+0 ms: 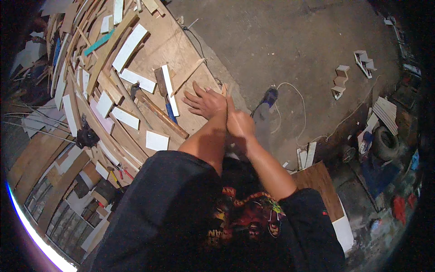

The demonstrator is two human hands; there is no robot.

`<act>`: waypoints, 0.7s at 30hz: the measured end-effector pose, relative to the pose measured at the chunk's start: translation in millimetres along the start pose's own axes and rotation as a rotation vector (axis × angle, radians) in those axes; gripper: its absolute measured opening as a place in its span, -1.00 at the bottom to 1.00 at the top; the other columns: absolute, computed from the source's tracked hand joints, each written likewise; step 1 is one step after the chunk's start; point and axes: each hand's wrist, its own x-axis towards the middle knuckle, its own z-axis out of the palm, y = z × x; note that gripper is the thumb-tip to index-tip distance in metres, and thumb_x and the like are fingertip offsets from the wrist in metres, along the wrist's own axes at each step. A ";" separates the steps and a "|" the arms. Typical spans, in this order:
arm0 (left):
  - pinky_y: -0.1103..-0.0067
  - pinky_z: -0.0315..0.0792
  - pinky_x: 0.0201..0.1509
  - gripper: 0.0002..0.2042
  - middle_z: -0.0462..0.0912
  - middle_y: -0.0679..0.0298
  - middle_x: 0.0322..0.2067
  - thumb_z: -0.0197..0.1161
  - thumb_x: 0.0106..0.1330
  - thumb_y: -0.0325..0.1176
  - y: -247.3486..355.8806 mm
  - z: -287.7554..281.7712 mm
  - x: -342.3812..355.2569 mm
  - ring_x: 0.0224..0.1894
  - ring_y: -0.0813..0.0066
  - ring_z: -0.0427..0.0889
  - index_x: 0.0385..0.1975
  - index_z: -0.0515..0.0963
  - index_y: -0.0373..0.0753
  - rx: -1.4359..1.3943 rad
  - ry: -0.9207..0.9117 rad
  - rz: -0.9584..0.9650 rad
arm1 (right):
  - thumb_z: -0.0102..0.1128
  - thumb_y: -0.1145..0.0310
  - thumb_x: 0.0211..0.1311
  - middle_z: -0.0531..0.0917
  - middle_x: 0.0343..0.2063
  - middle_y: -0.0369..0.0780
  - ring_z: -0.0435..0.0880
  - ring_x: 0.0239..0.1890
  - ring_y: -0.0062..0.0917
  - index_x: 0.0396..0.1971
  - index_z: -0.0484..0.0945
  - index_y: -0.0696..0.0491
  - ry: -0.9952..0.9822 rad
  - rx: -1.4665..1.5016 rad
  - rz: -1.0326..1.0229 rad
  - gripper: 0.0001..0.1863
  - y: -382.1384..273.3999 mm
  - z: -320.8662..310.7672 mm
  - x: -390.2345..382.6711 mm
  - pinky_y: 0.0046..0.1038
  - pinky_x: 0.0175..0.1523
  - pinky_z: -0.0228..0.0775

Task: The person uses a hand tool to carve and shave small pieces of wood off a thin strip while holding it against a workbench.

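Note:
My left hand (206, 102) lies spread, fingers apart, on the plywood tabletop (172, 36) near its right edge. Just right of it, my right hand (240, 122) is closed, its knuckles up; what it holds, if anything, is hidden. A small pointed wooden piece (224, 89) shows beyond the hands at the edge. Left of my left hand are a blue-handled chisel (170, 111), a white-faced strip (167, 81) and a hammer (161, 115) with a wooden handle. A thin wooden strip (190, 72) lies just above the fingers.
Many wooden offcuts (99, 81) crowd the table's left part, with a white square piece (157, 140) nearer me. Cables (294, 102) run on the concrete floor by my foot (270, 95). Two stepped wooden pieces (340, 80), a tire (385, 143) and a brown board (319, 183) are to the right.

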 end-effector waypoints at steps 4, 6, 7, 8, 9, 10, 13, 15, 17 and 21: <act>-0.09 -0.18 0.51 -0.43 -0.12 -0.12 0.49 0.00 0.49 -0.23 -1.0 7.2 2.0 0.56 -0.17 -0.26 0.47 0.03 0.00 -0.009 -0.046 0.008 | 0.20 0.27 0.21 0.68 -0.52 0.08 0.73 -0.45 -0.03 0.44 0.04 0.23 -0.076 0.107 -0.032 -0.15 -3.6 -40.8 -23.4 -0.07 -0.43 0.54; -0.09 -0.18 0.50 -0.42 -0.14 -0.13 0.49 -0.01 0.49 -0.23 -6.7 -1.1 5.4 0.56 -0.18 -0.26 0.47 0.03 -0.01 -0.008 -0.052 0.003 | 0.24 0.25 0.17 0.67 -0.52 0.09 0.73 -0.46 -0.03 0.43 0.04 0.25 -0.154 0.169 0.005 -0.10 -8.3 -33.5 -11.3 -0.08 -0.43 0.53; -0.10 -0.18 0.50 -0.42 -0.15 -0.14 0.49 -0.01 0.49 -0.23 0.1 0.5 3.0 0.55 -0.19 -0.27 0.48 0.02 -0.01 -0.034 -0.073 0.021 | 0.24 0.26 0.16 0.67 -0.52 0.08 0.72 -0.47 -0.02 0.43 0.04 0.26 -0.105 0.117 -0.005 -0.10 -1.4 -22.3 3.6 -0.09 -0.44 0.51; -0.10 -0.18 0.50 -0.42 -0.15 -0.14 0.49 -0.01 0.49 -0.23 4.4 4.3 -2.1 0.55 -0.19 -0.27 0.48 0.02 -0.01 -0.039 -0.090 0.034 | 0.24 0.27 0.15 0.67 -0.52 0.08 0.71 -0.47 -0.01 0.43 0.04 0.27 -0.078 0.090 0.002 -0.11 9.3 -14.1 0.4 -0.09 -0.45 0.51; -0.11 -0.18 0.50 -0.41 -0.16 -0.15 0.49 0.00 0.49 -0.23 -1.3 3.7 0.3 0.55 -0.21 -0.27 0.48 0.02 -0.01 -0.047 -0.089 0.020 | 0.24 0.27 0.14 0.67 -0.53 0.08 0.71 -0.47 -0.01 0.42 0.04 0.27 -0.065 0.072 -0.024 -0.11 6.7 -9.7 -0.7 -0.09 -0.46 0.50; -0.12 -0.18 0.49 -0.41 -0.17 -0.15 0.49 0.00 0.48 -0.23 -8.5 2.2 9.0 0.55 -0.23 -0.27 0.48 0.01 -0.01 -0.053 -0.067 -0.001 | 0.20 0.32 0.16 0.68 -0.51 0.09 0.71 -0.47 0.00 0.42 0.05 0.25 -0.053 0.126 -0.067 -0.14 -2.4 -18.7 -20.2 -0.08 -0.45 0.50; -0.13 -0.19 0.49 -0.39 -0.17 -0.16 0.49 0.01 0.47 -0.22 -7.8 3.4 5.5 0.55 -0.24 -0.28 0.48 0.01 -0.02 -0.066 -0.044 0.019 | 0.15 0.38 0.17 0.68 -0.48 0.10 0.71 -0.44 0.01 0.43 0.06 0.19 -0.060 0.144 -0.051 -0.18 -7.4 -30.6 -10.8 -0.06 -0.42 0.50; -0.13 -0.21 0.49 -0.39 -0.17 -0.17 0.49 0.00 0.46 -0.21 -5.0 4.3 4.7 0.55 -0.25 -0.29 0.48 0.01 -0.02 -0.066 -0.056 0.030 | 0.14 0.39 0.17 0.69 -0.48 0.10 0.72 -0.43 0.01 0.44 0.06 0.15 -0.082 0.131 -0.022 -0.18 -3.5 -23.5 1.9 -0.05 -0.41 0.50; -0.13 -0.22 0.50 -0.39 -0.17 -0.18 0.49 0.00 0.46 -0.19 -5.8 9.4 1.6 0.55 -0.25 -0.29 0.48 0.01 -0.03 -0.067 -0.071 0.043 | 0.16 0.35 0.14 0.68 -0.47 0.09 0.71 -0.42 0.02 0.46 0.04 0.13 -0.046 0.092 -0.020 -0.15 7.6 -9.9 1.3 -0.04 -0.37 0.51; -0.12 -0.24 0.50 -0.40 -0.17 -0.18 0.49 -0.02 0.45 -0.18 -12.0 14.1 7.5 0.55 -0.24 -0.30 0.48 0.04 -0.02 -0.064 -0.003 0.032 | 0.17 0.31 0.15 0.67 -0.48 0.08 0.70 -0.41 0.05 0.48 0.03 0.08 -0.095 0.157 0.024 -0.12 2.3 -13.6 -10.1 -0.03 -0.34 0.51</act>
